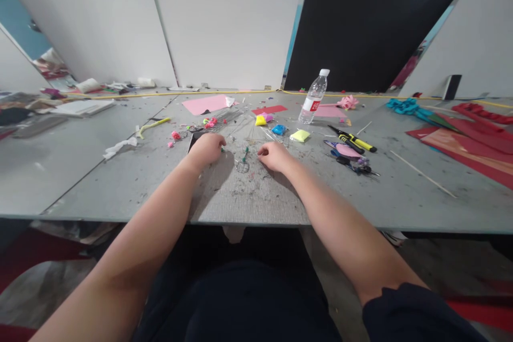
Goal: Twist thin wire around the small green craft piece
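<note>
Both my hands rest on the grey table (pixel 120 181) near its middle. My left hand (pixel 208 147) is curled into a loose fist, fingertips down by a small green bit; what it pinches, if anything, is too small to name. My right hand (pixel 273 156) is also curled, fingers pressed together on the tabletop. Between them lies a thin wire piece with a ring and a green bead (pixel 243 161). Just behind my left hand lies a dark phone (pixel 195 139).
Small clay packets lie beyond: yellow (pixel 260 120), blue (pixel 279 129), light green (pixel 300 135). A water bottle (pixel 313 97) stands at the back. Yellow-handled pliers (pixel 352 140), scissors (pixel 352 163), pink paper (pixel 206 103), red sheets (pixel 473 144) and thin sticks (pixel 422 173) lie around.
</note>
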`<move>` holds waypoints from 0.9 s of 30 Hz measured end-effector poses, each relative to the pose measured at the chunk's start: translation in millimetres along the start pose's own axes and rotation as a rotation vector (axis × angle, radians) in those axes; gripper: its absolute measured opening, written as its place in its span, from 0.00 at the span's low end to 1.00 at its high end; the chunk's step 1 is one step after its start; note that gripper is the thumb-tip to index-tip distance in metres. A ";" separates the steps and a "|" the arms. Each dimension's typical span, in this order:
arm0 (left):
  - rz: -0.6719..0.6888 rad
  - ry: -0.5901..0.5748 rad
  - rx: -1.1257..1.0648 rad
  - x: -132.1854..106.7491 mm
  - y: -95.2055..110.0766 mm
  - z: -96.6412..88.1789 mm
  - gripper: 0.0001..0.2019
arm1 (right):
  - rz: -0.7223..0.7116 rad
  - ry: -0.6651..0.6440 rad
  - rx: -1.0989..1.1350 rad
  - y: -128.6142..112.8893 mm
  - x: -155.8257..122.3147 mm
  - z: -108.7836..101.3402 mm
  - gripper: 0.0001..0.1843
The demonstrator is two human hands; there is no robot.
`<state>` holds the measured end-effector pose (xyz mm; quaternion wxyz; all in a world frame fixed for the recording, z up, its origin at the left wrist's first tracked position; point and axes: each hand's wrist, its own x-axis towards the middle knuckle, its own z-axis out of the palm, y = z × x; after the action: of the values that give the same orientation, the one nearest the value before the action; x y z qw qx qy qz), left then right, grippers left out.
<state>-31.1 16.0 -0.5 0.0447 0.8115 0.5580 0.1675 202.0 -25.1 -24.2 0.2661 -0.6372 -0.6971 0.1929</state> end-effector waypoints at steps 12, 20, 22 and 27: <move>-0.024 -0.099 0.338 -11.5 12.2 -1.3 0.16 | -0.012 -0.050 -0.093 -5.9 -3.4 -1.6 0.06; -0.061 -0.025 0.274 -2.8 1.8 3.6 0.21 | -0.018 -0.040 -0.081 -3.6 -2.5 -0.5 0.06; -0.055 0.070 0.212 1.1 1.8 3.8 0.21 | -0.023 -0.031 -0.082 -2.7 -2.3 1.2 0.06; -0.061 0.176 -0.041 6.4 9.0 1.8 0.13 | -0.093 -0.012 -0.055 -5.5 -6.6 10.8 0.12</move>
<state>-20.5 18.8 1.5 0.0172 0.7753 0.5806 0.2481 191.2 -31.5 -30.2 0.2530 -0.6100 -0.7326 0.1649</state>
